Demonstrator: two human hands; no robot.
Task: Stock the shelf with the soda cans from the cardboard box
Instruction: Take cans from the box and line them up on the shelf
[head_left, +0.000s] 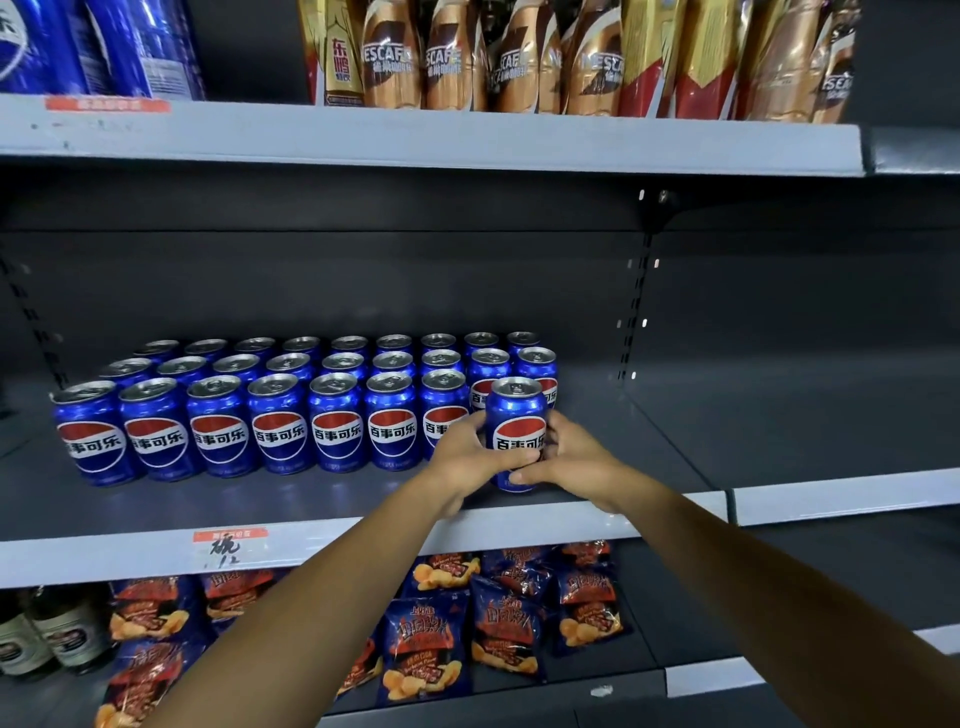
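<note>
both hands hold one blue pepsi can (517, 434) upright at the right end of the near row on the middle shelf (322, 545). the left hand (470, 457) curls its fingers around the can's left side; the right hand (574, 460) wraps its fingers around the right side and low front. rows of pepsi cans (280, 410) stand to its left and behind. chip bags (426, 639) lie on the shelf below, nescafe bottles (519, 57) above.

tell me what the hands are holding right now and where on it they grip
Both hands hold one blue soda can, upright at the right end of the front row. The left hand and right hand wrap its lower body from opposite sides.
</note>
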